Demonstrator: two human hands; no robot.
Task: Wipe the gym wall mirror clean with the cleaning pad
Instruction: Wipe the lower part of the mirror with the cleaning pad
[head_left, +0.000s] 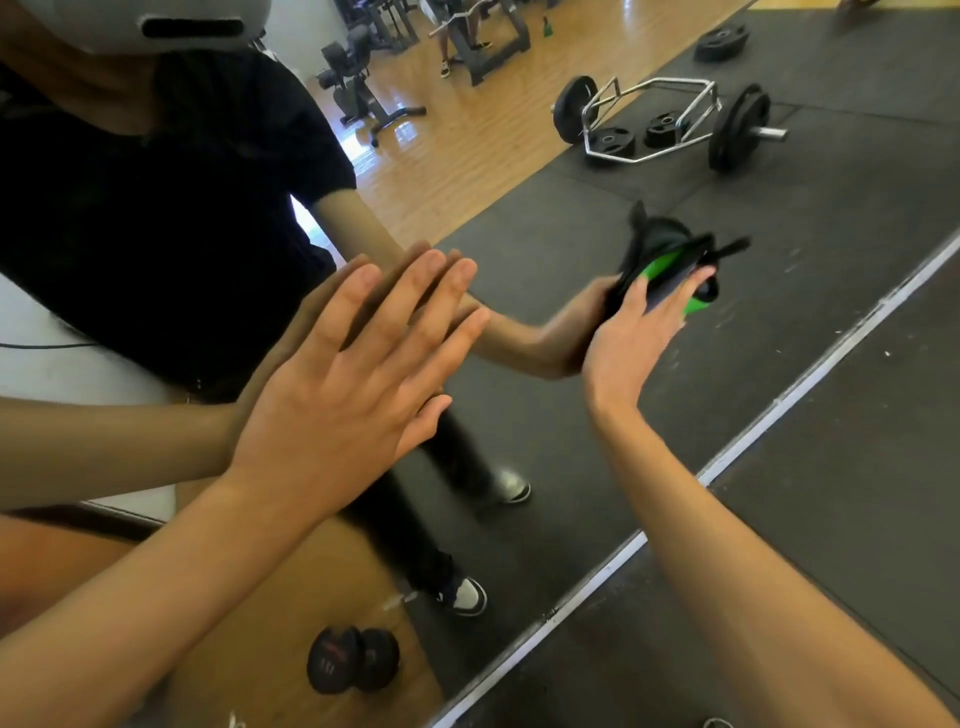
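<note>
Gym flooring fills the reflection ahead of me: black rubber mats, a strip of wood floor behind, and a hex trap bar (660, 122) loaded with black plates lying on the mat, with loose weight plates (722, 42) near it. I stand close to the wall mirror (519, 249), whose pale bottom frame (779, 402) runs diagonally from lower centre to the right edge.

My left hand (353, 374) is laid flat against the glass, fingers straight and close together, pointing up and to the right, meeting their own reflection fingertip to fingertip. It holds nothing.

My right hand (631, 332) is further right on the mirror, pressing the cleaning pad (670, 270) against the glass. The pad is black with bright green parts, and it is blurred, so I cannot make out its shape exactly. My fingers lie stretched over its back, with the thumb toward the left side; whether they curl round its edge I cannot tell. The pad sits in the lower right part of the glass, above the frame, well apart from my left hand.

Below my left forearm, a black dumbbell (353, 660) shows on wood floor. My reflection wears a dark shirt, dark trousers and white-and-dark trainers (465, 595).
</note>
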